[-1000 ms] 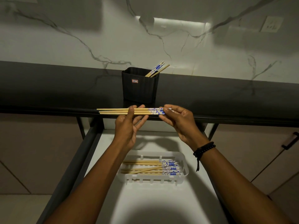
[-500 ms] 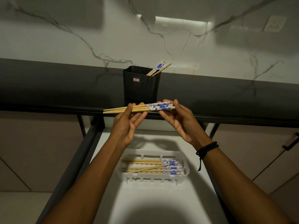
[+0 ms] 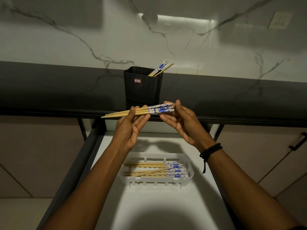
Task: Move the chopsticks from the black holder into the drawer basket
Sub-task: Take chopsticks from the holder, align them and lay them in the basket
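Head camera: the task looks partway through, probably past the middle. The left hand (image 3: 131, 128) and right hand (image 3: 181, 123) carry the held chopsticks (image 3: 141, 112) between them, roughly level, plain tips past the left hand's outer side and blue-patterned ends at the right hand. The left hand pinches the shafts, thumb on top and fingers beneath. The right hand grips the patterned ends the same way. This bundle counts three sticks.

Just beyond the hands stands one black holder (image 3: 142, 87) on the dark counter (image 3: 66, 90). The leftover chopsticks (image 3: 160, 68) lean out of its corner on the right hand's side. Three tops show, two patterned and one plain; any lower inside are hidden.

Below the hands and nearer the person, one white basket (image 3: 191, 176) sits in the open drawer (image 3: 166, 205). The stored chopsticks (image 3: 154, 170) lie flat inside it, one slanted across the rest. I count about eight there, though overlaps make that uncertain.

Left to do: lower these three in, then fetch those in the holder.
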